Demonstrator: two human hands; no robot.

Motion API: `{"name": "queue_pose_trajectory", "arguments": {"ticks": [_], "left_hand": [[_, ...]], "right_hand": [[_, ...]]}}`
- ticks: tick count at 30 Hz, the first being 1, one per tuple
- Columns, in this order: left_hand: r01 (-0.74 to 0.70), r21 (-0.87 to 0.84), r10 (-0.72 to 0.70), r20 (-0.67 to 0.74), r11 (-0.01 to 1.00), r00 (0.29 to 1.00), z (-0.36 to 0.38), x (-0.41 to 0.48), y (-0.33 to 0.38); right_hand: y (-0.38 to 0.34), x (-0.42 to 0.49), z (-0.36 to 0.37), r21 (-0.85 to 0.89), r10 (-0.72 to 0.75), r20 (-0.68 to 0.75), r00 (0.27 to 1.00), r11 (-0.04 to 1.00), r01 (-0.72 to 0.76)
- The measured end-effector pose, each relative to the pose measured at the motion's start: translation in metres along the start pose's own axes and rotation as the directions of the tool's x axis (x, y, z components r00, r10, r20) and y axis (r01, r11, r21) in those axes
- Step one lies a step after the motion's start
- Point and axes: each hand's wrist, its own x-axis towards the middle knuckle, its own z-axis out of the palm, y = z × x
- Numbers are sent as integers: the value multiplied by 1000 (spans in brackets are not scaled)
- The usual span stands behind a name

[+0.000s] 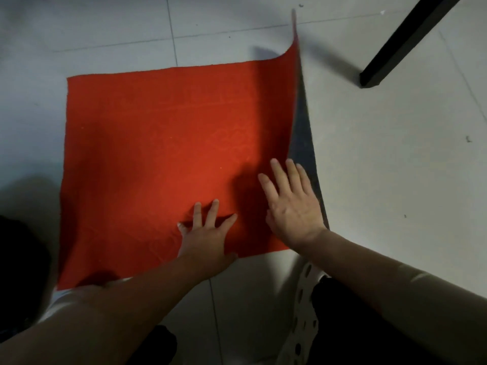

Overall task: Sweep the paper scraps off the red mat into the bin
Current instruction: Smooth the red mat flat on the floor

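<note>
The red mat (163, 154) lies on the pale tiled floor. Its right edge is lifted and curls up, showing a dark grey underside (303, 143). My left hand (208, 233) rests flat on the mat near its front edge, fingers spread. My right hand (292, 204) lies flat against the raised right side of the mat, fingers apart, holding nothing. No large paper scraps show on the mat, only one or two tiny pale specks (220, 168). A white perforated bin (305, 299) stands just below the mat's front right corner, under my right forearm, mostly hidden.
A black furniture leg (395, 46) slants down at the upper right and meets the floor. Small dark and pale bits lie scattered on the tiles to the right. A dark shape fills the lower left corner.
</note>
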Motion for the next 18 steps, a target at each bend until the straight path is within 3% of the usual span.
{"name": "queue_pose_trajectory", "arguments": {"ticks": [3, 8, 11, 13, 15, 18], "left_hand": [[33, -20, -33, -32, 999, 999, 0, 0, 3], [77, -191, -113, -188, 979, 976, -10, -7, -1], [45, -328, -151, -307, 944, 939, -16, -19, -23], [71, -378, -231, -396, 923, 889, -18, -29, -51], [199, -386, -372, -451, 901, 811, -17, -38, -82], [492, -480, -675, -360, 726, 644, -9, -54, -133]], "right_hand": [[-27, 8, -9, -67, -216, -95, 972, 975, 210], [-56, 19, 7, 44, -256, 233, 938, 966, 253], [-71, 23, 17, 45, -272, 323, 906, 961, 273], [-79, 25, 20, -25, -294, 348, 890, 946, 323], [-81, 28, 19, -82, -309, 334, 891, 932, 354], [-89, 37, 13, -76, -317, 275, 907, 934, 350]]}}
